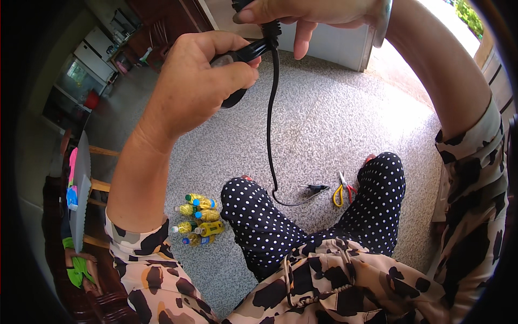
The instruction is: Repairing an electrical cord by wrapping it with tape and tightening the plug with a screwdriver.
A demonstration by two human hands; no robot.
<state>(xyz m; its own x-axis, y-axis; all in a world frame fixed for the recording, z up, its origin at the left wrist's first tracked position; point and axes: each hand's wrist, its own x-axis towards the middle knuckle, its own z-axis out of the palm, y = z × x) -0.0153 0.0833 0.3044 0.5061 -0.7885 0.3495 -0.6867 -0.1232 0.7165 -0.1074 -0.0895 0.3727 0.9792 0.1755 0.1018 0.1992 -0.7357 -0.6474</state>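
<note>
While I watch from afar, my left hand (202,81) has its grip pinching what looks like a black tape roll (234,99), thumb and fingers closed on it at the far left of centre. A glossy black strip (252,51) runs from it to the black cord (268,119), meeting it at the lower end of a ribbed sleeve (272,30). My right hand (329,12), far off, has its thumb against the black piece up there; the picture's edge cuts off the rest, so I cannot tell how fully that grip closes.

I judge the binding to be partway: the strip reaches the cord, but is not parted from the roll. The cord drops to the floor (318,113) between the knees. Yellow-and-red-handled scissors (337,196) lie near right, out of hand; bottles (207,215) stand near left.
</note>
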